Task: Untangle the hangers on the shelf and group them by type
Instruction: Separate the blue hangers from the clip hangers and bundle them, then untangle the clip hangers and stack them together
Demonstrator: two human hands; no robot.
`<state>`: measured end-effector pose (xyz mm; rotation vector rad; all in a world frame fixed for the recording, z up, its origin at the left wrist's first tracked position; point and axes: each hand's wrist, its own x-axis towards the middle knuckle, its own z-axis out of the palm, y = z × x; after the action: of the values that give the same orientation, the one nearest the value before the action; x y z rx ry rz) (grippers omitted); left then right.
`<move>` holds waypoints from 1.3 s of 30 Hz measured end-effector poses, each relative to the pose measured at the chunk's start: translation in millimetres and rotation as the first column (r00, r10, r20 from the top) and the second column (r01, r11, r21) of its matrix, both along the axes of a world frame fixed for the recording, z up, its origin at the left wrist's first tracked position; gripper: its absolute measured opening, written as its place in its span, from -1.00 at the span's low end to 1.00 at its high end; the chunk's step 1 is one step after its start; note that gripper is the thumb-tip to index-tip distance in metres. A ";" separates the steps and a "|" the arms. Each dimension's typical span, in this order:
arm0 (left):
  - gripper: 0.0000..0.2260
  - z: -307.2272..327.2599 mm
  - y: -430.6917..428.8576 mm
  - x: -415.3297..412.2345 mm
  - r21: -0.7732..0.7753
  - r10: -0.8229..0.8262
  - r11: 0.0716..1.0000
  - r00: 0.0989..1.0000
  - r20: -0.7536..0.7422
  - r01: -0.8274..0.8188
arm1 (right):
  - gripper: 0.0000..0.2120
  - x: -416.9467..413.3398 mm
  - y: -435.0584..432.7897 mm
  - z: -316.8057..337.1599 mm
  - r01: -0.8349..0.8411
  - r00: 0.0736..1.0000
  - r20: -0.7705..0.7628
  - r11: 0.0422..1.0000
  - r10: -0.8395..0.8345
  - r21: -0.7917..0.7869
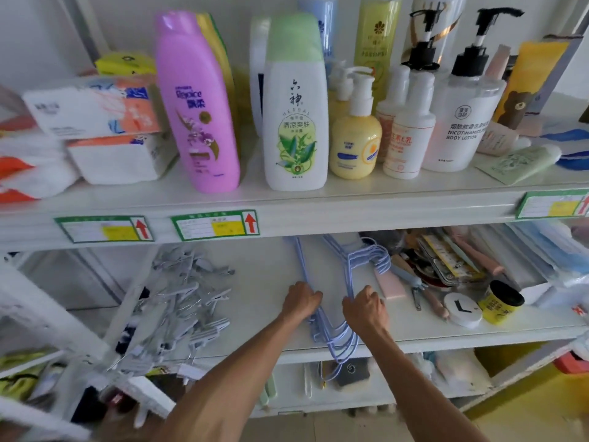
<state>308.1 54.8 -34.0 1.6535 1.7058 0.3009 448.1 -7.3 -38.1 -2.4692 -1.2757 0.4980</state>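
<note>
Both left hand point(301, 299) and right hand point(365, 309) grip blue wire hangers point(338, 342) by shelf point(264, 272) front edge; seems grouping step, next needs bundle squared

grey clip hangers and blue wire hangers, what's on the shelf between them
Nothing: the head view shows bare white shelf between the grey clip hangers and the blue wire hangers; the left hand grips the blue ones.

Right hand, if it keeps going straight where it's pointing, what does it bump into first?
Probably more of the blue hangers the right hand grips; they stretch ahead of it. Beyond them only bare shelf shows, though depth is unclear.
</note>
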 end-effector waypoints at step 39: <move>-0.67 -15.3 -57.4 -332.4 0.077 0.105 0.994 0.906 -0.411 -0.081 | -0.60 -319.7 22.1 -17.5 -0.423 0.863 -0.335 0.903 0.378 -0.073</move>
<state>-24.3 -2.7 -49.3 1.7724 2.1112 0.0406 128.4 14.7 -55.7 -2.1046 -1.6652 1.0775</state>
